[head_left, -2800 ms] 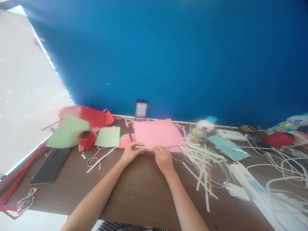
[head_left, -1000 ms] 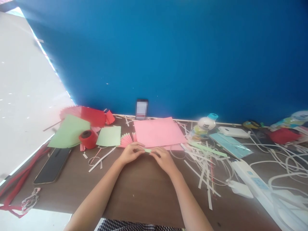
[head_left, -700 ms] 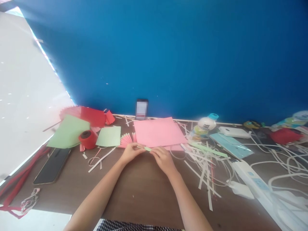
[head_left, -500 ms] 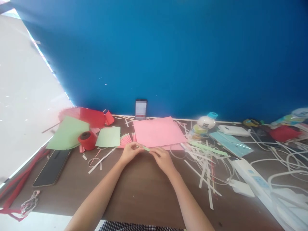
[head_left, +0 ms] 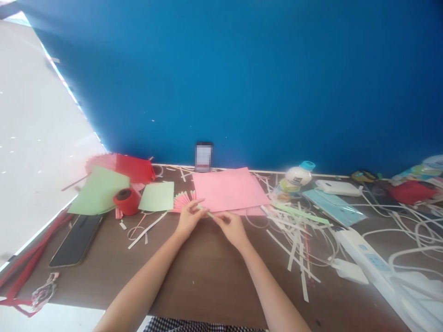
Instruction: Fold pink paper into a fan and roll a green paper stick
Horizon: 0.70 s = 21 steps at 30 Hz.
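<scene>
Between my hands, in front of the pink paper sheets (head_left: 230,191), is a small narrow green paper strip (head_left: 209,214). My left hand (head_left: 189,219) pinches its left end, with the index finger lifted a little. The fingers of my right hand (head_left: 231,228) are closed on its right end. A pleated pink paper fan (head_left: 183,200) lies just beyond my left hand, partly covered by it. To its left is a square of light green paper (head_left: 157,196).
At left are a red roll (head_left: 126,201), green paper (head_left: 100,191) and a dark phone (head_left: 76,240). Rightward lie tangled white strips (head_left: 294,230), a tilted white bottle (head_left: 296,177) and a power strip (head_left: 367,253) with cables. A small phone (head_left: 204,157) leans on the blue wall.
My left index finger has lifted, and the green strip now slants down to the right. My right hand has dropped slightly. Near the wall at left, the small red piece no longer sticks out.
</scene>
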Available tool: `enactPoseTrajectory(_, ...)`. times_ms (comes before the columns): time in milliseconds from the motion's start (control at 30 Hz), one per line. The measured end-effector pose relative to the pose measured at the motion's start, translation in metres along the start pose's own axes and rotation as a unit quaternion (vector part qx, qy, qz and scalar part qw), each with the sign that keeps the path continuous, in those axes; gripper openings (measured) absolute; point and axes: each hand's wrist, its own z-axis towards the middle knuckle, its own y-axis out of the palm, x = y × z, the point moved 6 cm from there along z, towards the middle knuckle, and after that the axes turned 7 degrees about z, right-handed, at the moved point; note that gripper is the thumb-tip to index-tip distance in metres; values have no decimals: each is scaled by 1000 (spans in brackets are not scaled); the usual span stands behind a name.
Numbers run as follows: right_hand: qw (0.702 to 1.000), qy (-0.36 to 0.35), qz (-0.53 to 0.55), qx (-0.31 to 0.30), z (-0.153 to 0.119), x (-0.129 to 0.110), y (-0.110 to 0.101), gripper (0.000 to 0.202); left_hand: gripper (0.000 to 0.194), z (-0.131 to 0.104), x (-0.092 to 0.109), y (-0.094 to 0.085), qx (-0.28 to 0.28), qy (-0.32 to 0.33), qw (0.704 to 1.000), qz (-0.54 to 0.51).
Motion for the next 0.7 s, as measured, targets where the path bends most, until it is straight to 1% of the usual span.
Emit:
enactPoseTrajectory(67, 1000, -3, 12, 4, -1, 0, 2, 17, 44, -2, -1, 4, -17, -20, 1000, -5)
enactPoseTrajectory(133, 1000, -3, 28, 7, -1, -1, 3, 17, 36, -2, -2, 5, -19, -32, 999, 5)
enactPoseTrajectory(267, 997, 3, 79, -2, -2, 0, 2, 19, 30, 2, -2, -5, 18, -23, 1000, -5)
enactPoseTrajectory(400, 998, 6, 60, 0, -3, 2, -4, 17, 28, 7, -3, -18, 67, -21, 997, -41)
enactPoseTrajectory(467, 997, 18, 72, 4, -2, 5, -6, 19, 28, 8, -2, -21, 75, -17, 996, -50)
enactPoseTrajectory(600, 990, 51, 132, 10, -1, 11, -4, 21, 27, 6, 1, -21, 82, -7, 994, -69)
enactPoseTrajectory(700, 982, 63, 175, 32, 0, 13, -3, 19, 27, 5, 3, -19, 83, -11, 993, -80)
